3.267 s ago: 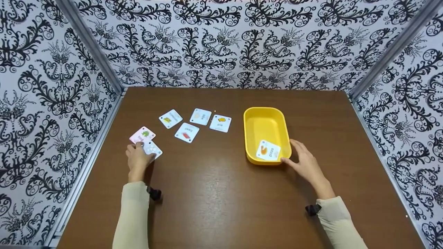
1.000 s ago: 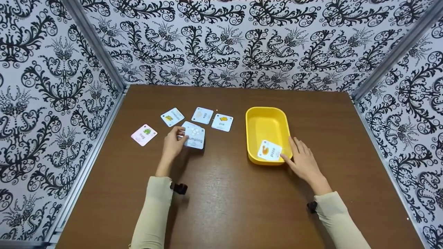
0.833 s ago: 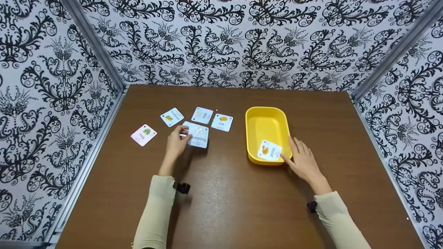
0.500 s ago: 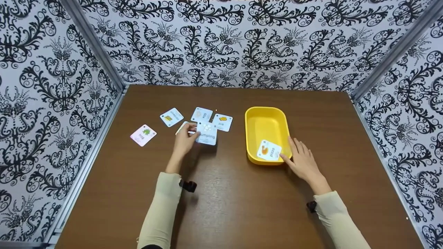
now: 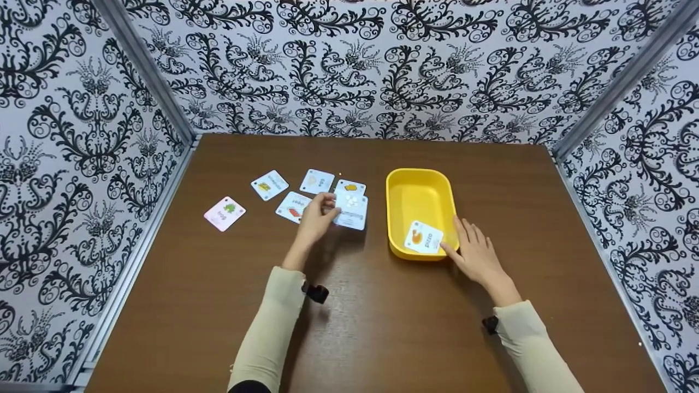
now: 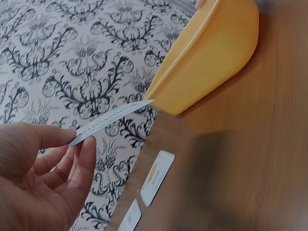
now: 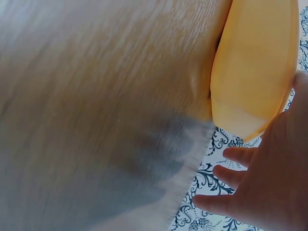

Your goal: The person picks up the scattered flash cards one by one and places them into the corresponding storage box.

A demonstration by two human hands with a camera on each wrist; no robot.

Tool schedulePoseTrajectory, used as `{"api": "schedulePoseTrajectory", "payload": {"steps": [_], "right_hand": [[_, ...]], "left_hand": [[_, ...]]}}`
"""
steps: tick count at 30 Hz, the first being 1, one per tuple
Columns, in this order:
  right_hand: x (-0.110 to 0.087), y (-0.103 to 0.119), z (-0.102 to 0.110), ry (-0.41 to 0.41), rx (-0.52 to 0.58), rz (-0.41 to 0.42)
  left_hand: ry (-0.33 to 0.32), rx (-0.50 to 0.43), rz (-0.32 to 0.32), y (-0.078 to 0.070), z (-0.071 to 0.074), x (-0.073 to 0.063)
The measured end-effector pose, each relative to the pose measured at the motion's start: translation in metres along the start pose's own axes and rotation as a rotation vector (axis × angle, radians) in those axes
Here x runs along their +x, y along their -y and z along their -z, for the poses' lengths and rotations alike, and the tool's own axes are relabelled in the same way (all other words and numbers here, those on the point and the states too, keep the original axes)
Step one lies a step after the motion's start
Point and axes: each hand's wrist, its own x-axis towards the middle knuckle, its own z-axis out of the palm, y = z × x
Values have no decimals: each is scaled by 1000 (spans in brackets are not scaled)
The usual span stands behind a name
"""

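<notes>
In the head view my left hand (image 5: 317, 218) pinches a small white picture card (image 5: 350, 212) at its left edge, thumb against fingers, above the table. The left wrist view shows that card (image 6: 113, 120) almost edge-on, slightly bent. It overlaps a card with an orange picture (image 5: 350, 188) in the head view. My right hand (image 5: 476, 252) rests at the near right corner of a yellow tub (image 5: 389, 218), thumb at the rim. Its fingers (image 7: 238, 156) are straight and spread in the right wrist view. A pizza card (image 5: 424, 237) lies inside the tub.
On the brown table (image 5: 349, 327) lie a pink frog card (image 5: 225, 213), a beef card (image 5: 292, 207) partly behind my left hand, an egg card (image 5: 317, 181) and a card with a yellow picture (image 5: 270, 185). Patterned walls (image 5: 349, 71) enclose the back and sides.
My left hand has picked the card up from beside the frog card and carried it right, past the beef card toward the tub. My right hand has stayed at the tub, shifting only slightly.
</notes>
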Motion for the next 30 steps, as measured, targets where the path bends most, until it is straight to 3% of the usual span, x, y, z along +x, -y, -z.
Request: {"api": "schedulePoseTrajectory", "payload": {"steps": [14, 30], "right_hand": [[-3, 2, 0, -12, 33, 9], [-2, 1, 0, -6, 46, 13]], "left_hand": [[99, 12, -72, -13, -43, 5], [163, -3, -49, -32, -73, 7]]}}
